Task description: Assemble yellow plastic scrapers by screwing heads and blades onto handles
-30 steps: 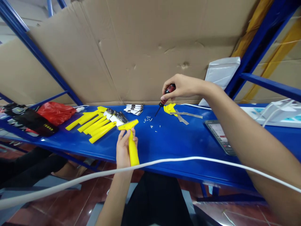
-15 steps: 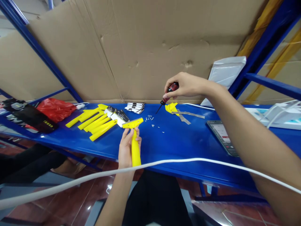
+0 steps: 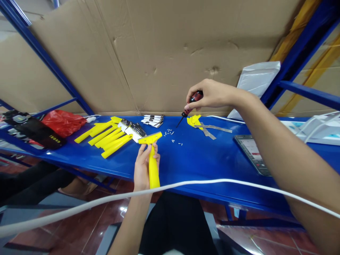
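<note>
My left hand (image 3: 143, 164) is closed around a yellow scraper (image 3: 153, 166), its wide head with a metal blade strip turned up and away from me. In my right hand (image 3: 203, 95) I grip a red and black screwdriver (image 3: 195, 97), its shaft slanting down to the left. The screwdriver's tip is close to a scatter of small screws (image 3: 168, 132) on the blue table (image 3: 196, 159); whether it touches one I cannot tell. Several more yellow scrapers (image 3: 117, 145) lie in a row left of my left hand.
Folded black-and-white cards (image 3: 152, 120) lie at the back. Yellow pieces (image 3: 195, 122) and metal blade strips (image 3: 212, 128) are to the right, beyond a phone (image 3: 251, 152). A white cable (image 3: 191, 182) crosses in front. A red bag (image 3: 63, 123) and black box (image 3: 39, 131) stand left.
Two loose screws nearest me now lie closer together. Both hands keep nearly the same place, still holding the scraper and the screwdriver.
</note>
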The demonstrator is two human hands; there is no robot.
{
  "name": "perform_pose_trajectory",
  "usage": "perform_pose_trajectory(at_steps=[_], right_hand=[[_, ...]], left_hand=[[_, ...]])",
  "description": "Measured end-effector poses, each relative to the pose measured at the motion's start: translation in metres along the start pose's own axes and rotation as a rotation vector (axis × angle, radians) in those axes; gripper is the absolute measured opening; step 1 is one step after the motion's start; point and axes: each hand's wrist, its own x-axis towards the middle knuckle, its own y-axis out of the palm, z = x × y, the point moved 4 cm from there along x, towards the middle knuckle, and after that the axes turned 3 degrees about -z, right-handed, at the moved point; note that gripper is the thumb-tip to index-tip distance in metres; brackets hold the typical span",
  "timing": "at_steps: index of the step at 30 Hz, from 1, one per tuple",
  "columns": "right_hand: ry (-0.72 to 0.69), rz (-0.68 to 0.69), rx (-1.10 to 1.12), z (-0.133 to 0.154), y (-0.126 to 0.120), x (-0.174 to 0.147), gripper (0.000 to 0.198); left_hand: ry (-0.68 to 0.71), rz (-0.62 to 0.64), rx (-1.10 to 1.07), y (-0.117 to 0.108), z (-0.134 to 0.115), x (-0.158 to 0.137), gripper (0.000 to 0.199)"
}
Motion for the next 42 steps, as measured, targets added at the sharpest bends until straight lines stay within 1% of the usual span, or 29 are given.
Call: perform_pose_trajectory(at_steps=[3,7,12,19,22,27,32,36,42], right_hand=[[0.006,0.012,0.017,0.0,0.0,-0.001,0.059],[0.022,0.082,0.066,0.002,0.001,-0.003,0.053],[0.042,0.16,0.021,0.007,0.003,-0.006,0.05],[0.009,0.175,0.044,0.013,0.003,-0.007,0.048],[0.01,0.175,0.044,0.014,0.005,-0.007,0.045],[0.027,0.214,0.052,0.013,0.01,-0.006,0.05],[0.048,0.239,0.068,0.012,0.01,-0.007,0.045],[0.046,0.265,0.07,0.013,0.011,-0.008,0.045],[0.021,0.315,0.061,0.019,0.012,-0.009,0.054]], left_hand=[[0.001,0.004,0.004,-0.001,0.0,-0.001,0.035],[0.009,0.025,0.003,-0.002,0.0,-0.001,0.034],[0.019,0.02,0.009,-0.003,0.001,0.0,0.032],[0.017,0.032,0.015,-0.004,0.001,-0.001,0.034],[0.022,0.024,0.012,-0.004,0.001,-0.001,0.031],[0.025,0.043,0.014,-0.003,0.001,-0.002,0.032],[0.018,0.05,0.007,-0.006,0.001,-0.001,0.034],[0.009,0.054,0.001,-0.007,0.002,-0.001,0.035],[0.022,0.049,-0.004,-0.007,0.002,-0.001,0.034]])
